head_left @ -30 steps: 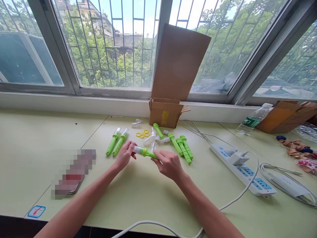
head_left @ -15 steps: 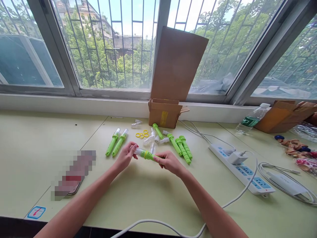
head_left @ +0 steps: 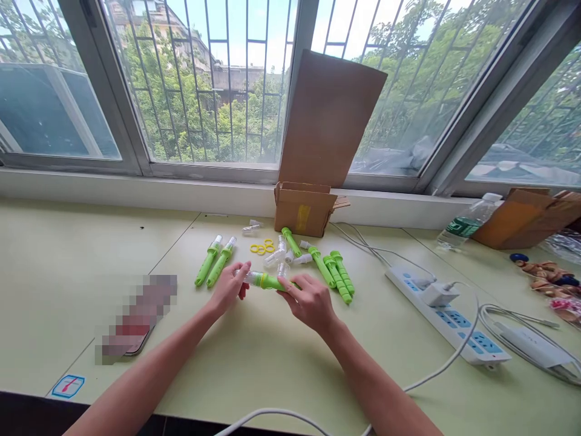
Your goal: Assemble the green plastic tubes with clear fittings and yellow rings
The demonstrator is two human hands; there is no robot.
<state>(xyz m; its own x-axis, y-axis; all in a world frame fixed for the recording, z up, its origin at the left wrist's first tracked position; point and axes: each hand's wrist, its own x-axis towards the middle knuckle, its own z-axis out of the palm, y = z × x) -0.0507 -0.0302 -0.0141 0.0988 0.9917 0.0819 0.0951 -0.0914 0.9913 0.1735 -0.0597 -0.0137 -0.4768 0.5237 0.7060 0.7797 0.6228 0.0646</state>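
My left hand pinches the clear-capped end of a green plastic tube, and my right hand grips its green handle end. The tube lies nearly level just above the pale green table. Two finished green tubes lie side by side to the left of my hands. Several green handles lie to the right, with clear caps and yellow rings behind my hands.
An open cardboard box stands by the window sill. A white power strip with a plugged charger and cables lies to the right. A blurred flat object rests at the left. A water bottle and another box sit far right.
Both hands have kept their hold on the green tube. My right hand turned slightly on the handle and the tube shifted a little; nothing else moved.
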